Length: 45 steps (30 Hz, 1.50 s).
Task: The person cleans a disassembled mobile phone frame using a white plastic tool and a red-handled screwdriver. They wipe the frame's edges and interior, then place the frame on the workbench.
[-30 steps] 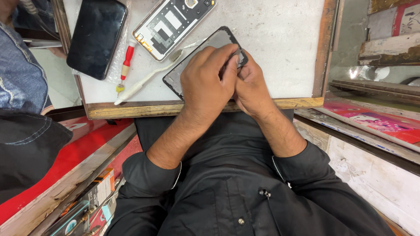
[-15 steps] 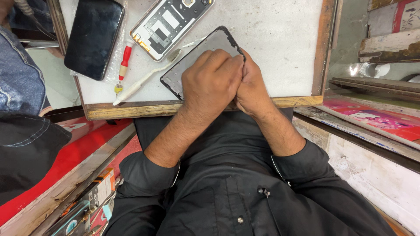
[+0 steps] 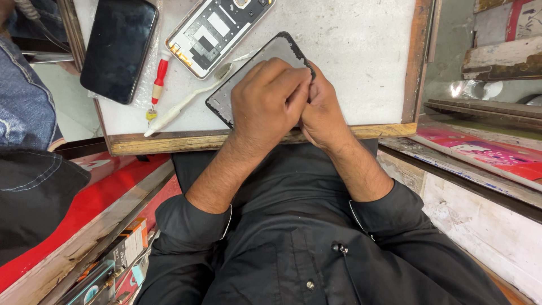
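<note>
Grey and flat, with a thin black rim, the phone panel (image 3: 257, 68) is lying at a slant on the white work board (image 3: 361, 51), near the board's front wooden edge. Its upper rounded corner is showing clear of my hands; one lower corner is peeking out left of my left wrist. The rest of the panel is sitting under my hands, so I cannot report its middle or its near edge.

I am pressing my left hand (image 3: 271, 104) down over the panel, fingers curled toward its right edge. My right hand (image 3: 322, 110) is closing in against it from the right, thumb and fingertips bunched together at that same edge. Both hands are touching each other there. Whether the pinched fingers are holding the rim itself or some small item is hidden; I cannot tell.

Just beyond the panel, an opened phone body (image 3: 220, 31) is lying with its inner parts facing up, its top cut off by the frame. A white plastic tool (image 3: 180, 104) is lying beside the panel's left side, its far end passing between panel and phone body. A red-handled screwdriver (image 3: 158, 82) is resting next to it. Further left, a dark phone screen (image 3: 119, 48) is lying on clear wrap, partly over the board's edge. At far left, a denim sleeve (image 3: 22, 101) of another person is showing.
</note>
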Available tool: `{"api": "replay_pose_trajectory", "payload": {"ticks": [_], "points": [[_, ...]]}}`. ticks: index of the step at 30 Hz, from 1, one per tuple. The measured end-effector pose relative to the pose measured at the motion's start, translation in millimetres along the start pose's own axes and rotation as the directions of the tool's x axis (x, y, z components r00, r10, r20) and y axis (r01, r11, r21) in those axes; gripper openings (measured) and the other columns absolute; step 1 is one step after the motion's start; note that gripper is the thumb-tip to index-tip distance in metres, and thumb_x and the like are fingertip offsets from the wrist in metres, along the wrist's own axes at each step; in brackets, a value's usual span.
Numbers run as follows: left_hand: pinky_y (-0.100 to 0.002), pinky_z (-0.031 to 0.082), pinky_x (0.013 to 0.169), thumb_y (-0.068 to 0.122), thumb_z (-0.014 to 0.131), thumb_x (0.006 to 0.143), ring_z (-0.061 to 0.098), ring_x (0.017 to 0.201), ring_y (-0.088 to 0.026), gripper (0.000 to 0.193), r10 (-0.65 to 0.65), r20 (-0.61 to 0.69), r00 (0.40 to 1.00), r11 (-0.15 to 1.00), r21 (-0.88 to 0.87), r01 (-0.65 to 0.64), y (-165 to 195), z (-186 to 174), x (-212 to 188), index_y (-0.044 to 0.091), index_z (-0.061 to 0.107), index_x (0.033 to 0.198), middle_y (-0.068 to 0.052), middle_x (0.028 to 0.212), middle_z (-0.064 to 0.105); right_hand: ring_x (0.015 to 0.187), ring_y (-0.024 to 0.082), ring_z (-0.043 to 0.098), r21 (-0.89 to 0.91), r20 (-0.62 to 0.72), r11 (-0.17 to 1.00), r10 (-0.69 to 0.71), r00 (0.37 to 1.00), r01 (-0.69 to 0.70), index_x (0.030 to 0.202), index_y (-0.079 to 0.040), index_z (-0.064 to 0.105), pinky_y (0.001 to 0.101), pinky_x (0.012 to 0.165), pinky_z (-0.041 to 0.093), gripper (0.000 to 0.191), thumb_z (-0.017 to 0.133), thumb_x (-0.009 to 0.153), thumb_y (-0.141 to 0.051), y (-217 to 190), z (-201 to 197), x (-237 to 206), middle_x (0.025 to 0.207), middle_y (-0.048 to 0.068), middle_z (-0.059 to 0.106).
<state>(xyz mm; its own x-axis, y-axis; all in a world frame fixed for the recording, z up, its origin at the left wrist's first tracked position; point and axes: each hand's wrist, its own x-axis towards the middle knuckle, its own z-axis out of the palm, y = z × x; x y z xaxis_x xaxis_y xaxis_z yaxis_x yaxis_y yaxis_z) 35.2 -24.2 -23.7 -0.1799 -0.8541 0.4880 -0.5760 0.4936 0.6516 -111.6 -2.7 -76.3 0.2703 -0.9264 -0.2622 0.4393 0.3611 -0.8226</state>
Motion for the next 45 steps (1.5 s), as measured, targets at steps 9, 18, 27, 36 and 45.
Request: {"api": "replay_pose_trajectory", "payload": {"ticks": [9,18,27,36,45], "points": [[-0.028,0.057,0.066,0.008,0.081,0.093,0.070,0.079,-0.015,0.013,-0.074,-0.040,0.996,0.996,-0.052,0.072,-3,1,-1,0.007,0.074,0.104,-0.002,0.091,0.068,0.122,0.015,0.061,0.019,0.042,0.999,-0.049,0.998,0.048,0.149,-0.001,0.043,0.0306,0.105,0.055,0.049,0.057,0.103,0.007,-1,4,-2,0.132,0.010,0.059],[-0.028,0.057,0.065,0.012,0.081,0.094,0.071,0.079,-0.015,0.012,-0.046,0.004,0.999,0.998,-0.048,0.046,-3,-1,0,0.008,0.074,0.102,-0.002,0.090,0.069,0.122,0.015,0.060,0.004,0.042,0.999,-0.049,0.998,0.048,0.147,-0.001,0.045,0.0307,0.105,0.055,0.046,0.061,0.104,0.003,4,-1,-3,0.132,0.011,0.059],[-0.027,0.057,0.062,0.011,0.079,0.094,0.072,0.073,-0.013,0.010,-0.156,0.053,0.986,0.979,-0.127,0.161,-1,-9,7,0.008,0.072,0.100,-0.002,0.087,0.069,0.128,0.017,0.060,-0.015,0.050,0.998,-0.054,0.997,0.055,0.145,0.000,0.046,0.0351,0.115,0.053,0.042,0.059,0.106,0.001,1,4,-1,0.135,0.013,0.058],[-0.026,0.056,0.058,0.013,0.077,0.093,0.071,0.068,-0.011,0.007,-0.205,0.158,0.966,0.963,-0.145,0.228,-2,-12,17,0.008,0.072,0.093,-0.002,0.082,0.071,0.129,0.017,0.059,-0.022,0.049,0.997,-0.077,0.996,0.078,0.147,0.001,0.047,0.0340,0.116,0.050,0.043,0.060,0.106,0.002,0,6,-1,0.138,0.012,0.058],[-0.024,0.055,0.054,0.011,0.076,0.092,0.069,0.065,-0.008,0.006,-0.259,0.222,0.940,0.940,-0.165,0.298,-5,-18,26,0.007,0.073,0.089,-0.001,0.077,0.070,0.124,0.017,0.062,-0.031,0.084,0.997,-0.061,0.995,0.064,0.148,0.000,0.045,0.0356,0.109,0.055,0.048,0.065,0.104,0.000,3,2,2,0.134,0.013,0.060]]}}
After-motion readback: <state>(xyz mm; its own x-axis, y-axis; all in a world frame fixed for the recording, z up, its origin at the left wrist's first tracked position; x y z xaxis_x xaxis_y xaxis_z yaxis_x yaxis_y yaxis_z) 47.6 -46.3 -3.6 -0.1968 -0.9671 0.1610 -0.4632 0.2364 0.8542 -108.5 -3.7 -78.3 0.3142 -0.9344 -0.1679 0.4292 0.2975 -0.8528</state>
